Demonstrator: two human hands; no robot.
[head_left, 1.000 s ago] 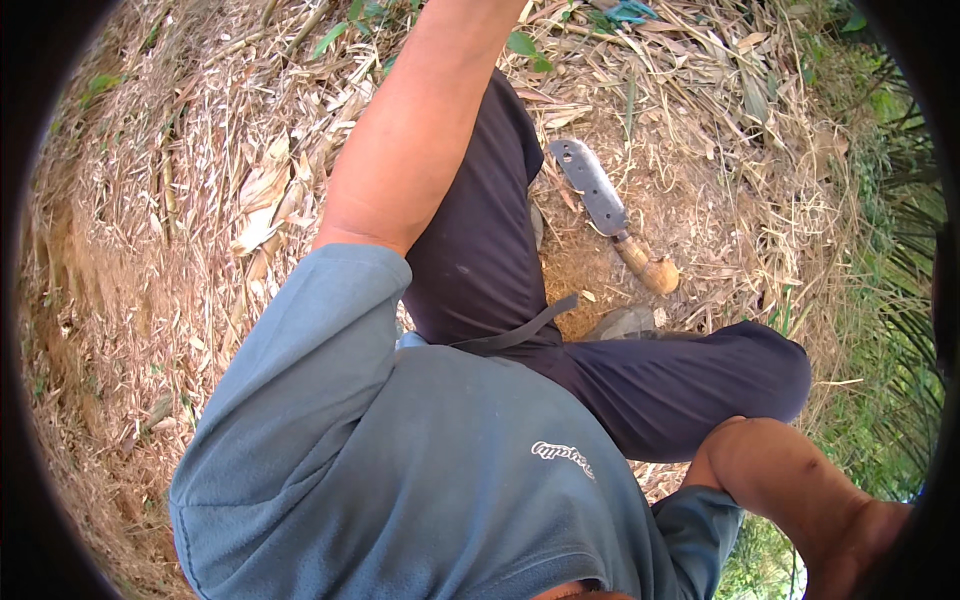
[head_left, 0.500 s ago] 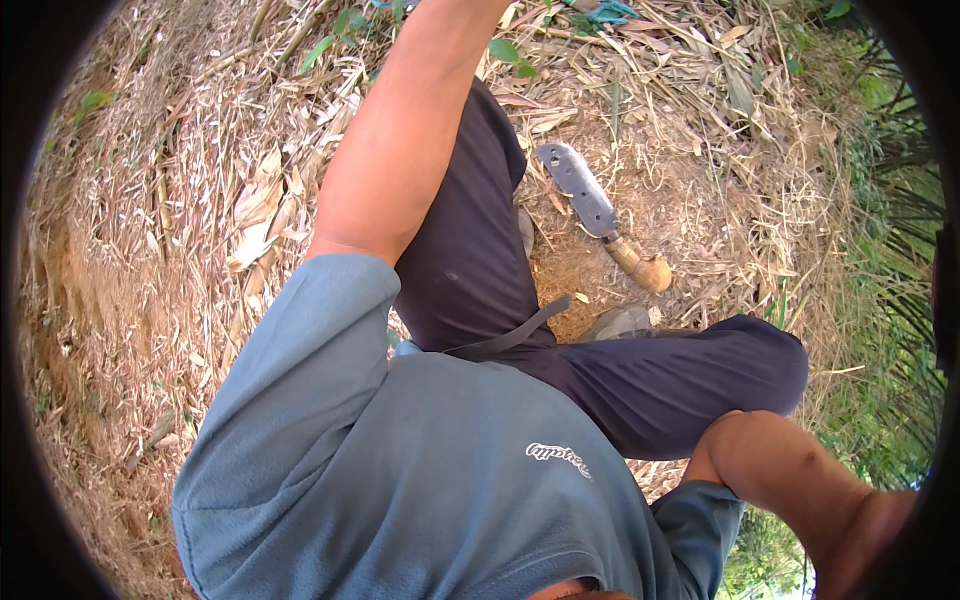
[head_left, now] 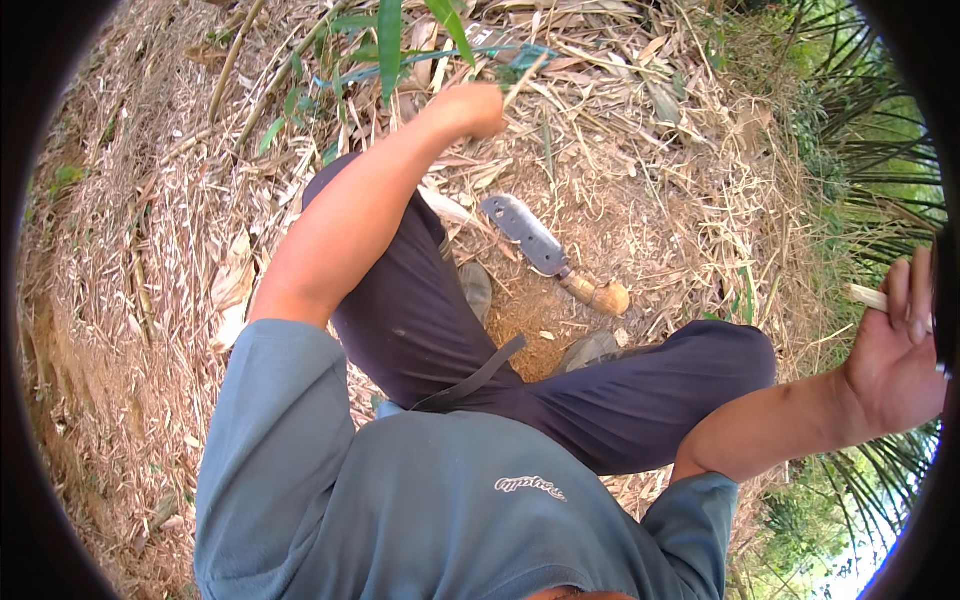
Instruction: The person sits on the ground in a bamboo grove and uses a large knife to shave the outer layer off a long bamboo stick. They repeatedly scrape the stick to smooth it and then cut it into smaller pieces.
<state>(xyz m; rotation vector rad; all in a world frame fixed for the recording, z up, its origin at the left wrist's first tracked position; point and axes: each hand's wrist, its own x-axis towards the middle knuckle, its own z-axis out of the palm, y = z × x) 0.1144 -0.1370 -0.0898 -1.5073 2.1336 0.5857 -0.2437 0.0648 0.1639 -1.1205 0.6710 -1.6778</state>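
My left hand (head_left: 472,110) is stretched out ahead, closed around a thin pale stick (head_left: 525,82) whose end sticks out past the fist. At the far right my right hand (head_left: 893,375) is raised with its fingers curled on another pale, peeled-looking stick (head_left: 866,297); the dark picture rim hides part of that hand. On the ground beyond my legs lies a broad-bladed knife (head_left: 528,235) with holes along its dark blade and a curved wooden handle (head_left: 597,290). Neither hand touches it.
Dry leaves and straw (head_left: 640,120) cover the ground. Green leaves (head_left: 390,45) and a bluish-green scrap (head_left: 530,57) are near my left hand. Palm-like fronds (head_left: 870,160) stand on the right. My shoes (head_left: 590,350) rest on bare soil near the knife.
My left hand has drawn back into view with a thin stick. My right hand has swung up into view at the right, also with a stick. The knife lies still while the view has shifted.
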